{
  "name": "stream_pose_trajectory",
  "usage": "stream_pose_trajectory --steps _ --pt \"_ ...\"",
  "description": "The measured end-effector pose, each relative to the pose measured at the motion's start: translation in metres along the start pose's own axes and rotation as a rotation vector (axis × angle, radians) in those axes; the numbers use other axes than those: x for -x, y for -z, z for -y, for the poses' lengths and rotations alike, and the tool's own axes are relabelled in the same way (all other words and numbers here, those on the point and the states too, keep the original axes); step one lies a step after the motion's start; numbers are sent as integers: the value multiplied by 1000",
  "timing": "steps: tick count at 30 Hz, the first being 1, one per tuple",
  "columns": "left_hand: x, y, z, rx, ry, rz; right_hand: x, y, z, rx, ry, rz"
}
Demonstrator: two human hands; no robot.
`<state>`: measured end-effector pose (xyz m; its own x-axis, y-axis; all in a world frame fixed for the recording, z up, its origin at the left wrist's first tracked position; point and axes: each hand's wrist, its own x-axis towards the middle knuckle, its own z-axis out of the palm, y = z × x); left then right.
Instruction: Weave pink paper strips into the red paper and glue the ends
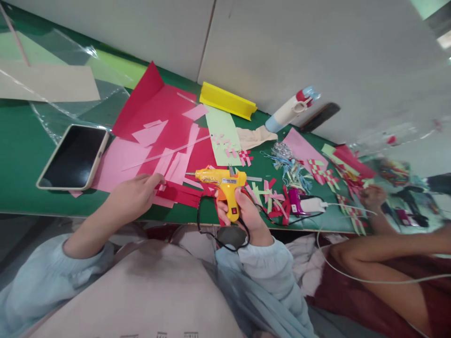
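My right hand is wrapped round the handle of a yellow glue gun, whose nozzle points left. A clear glue stick pokes out of its back end, and a black cord loops below the grip. My left hand is closed, its fingertips pinching at the left end of some red paper strips near the table's front edge. Just beyond the fingers lie pink paper strips on a large red paper sheet. Small woven pink and red paper pieces rest behind the glue gun.
A phone lies on the green table at left. Behind are a yellow channel-shaped piece and a white bottle. Tinsel, paper scraps and a white plug with cable lie right. A co-worker's arm is at far right.
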<state>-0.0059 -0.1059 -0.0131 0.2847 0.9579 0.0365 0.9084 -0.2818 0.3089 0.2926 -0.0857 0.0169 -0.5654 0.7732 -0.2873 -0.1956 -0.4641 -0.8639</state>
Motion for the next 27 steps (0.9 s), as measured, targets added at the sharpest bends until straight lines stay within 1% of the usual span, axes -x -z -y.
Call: stream_pose_trajectory --steps 4,7,10,12,15,19,22,25,27 --pt "-2 -1 -3 -70 -19 41 1 2 -3 -19 3 21" --pt "-3 1 -5 -122 -22 70 2 3 -8 -18 18 -13" --pt "-3 6 -9 -158 11 90 1 3 -13 7 44 -54" --pt "-2 10 -10 -137 45 87 1 1 -17 20 72 -83" --pt "-1 11 -8 -60 81 60 -1 -3 -23 14 128 -134" --pt "1 6 1 54 23 -31 -1 -12 -32 -4 218 -201" --pt "2 7 6 107 6 -88 1 -19 -39 -5 246 -255" --pt "4 12 4 94 58 -100 4 -24 -45 -26 237 -282" --pt "7 16 -1 54 128 -104 6 -27 -49 -39 235 -289"
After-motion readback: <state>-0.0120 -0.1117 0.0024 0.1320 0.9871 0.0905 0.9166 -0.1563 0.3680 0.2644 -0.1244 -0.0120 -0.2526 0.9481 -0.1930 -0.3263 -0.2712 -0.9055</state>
